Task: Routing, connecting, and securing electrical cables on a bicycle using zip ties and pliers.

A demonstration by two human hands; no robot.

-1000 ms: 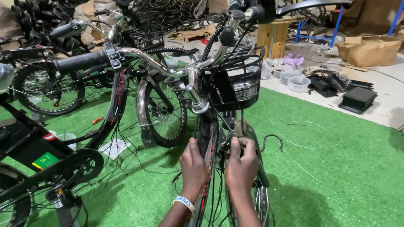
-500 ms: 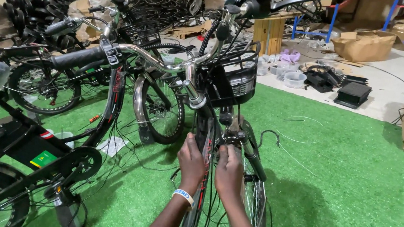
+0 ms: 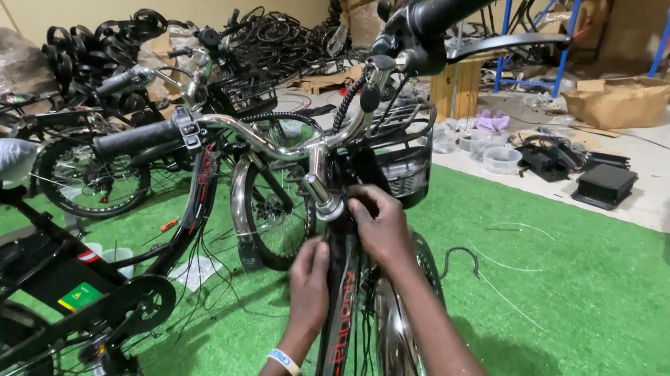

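**Both hands on the bicycle's front frame**

A bicycle [image 3: 338,313] stands on green turf [image 3: 586,322], its chrome handlebar [image 3: 258,134] above a black basket [image 3: 404,158]. The right hand [image 3: 381,222] wraps around the frame just below the stem. The left hand [image 3: 310,281] curls against the down tube lower down.

Glossy chrome metal handlebar [image 3: 273,142], matt black rubber grip [image 3: 134,140], rough green artificial turf [image 3: 586,322]
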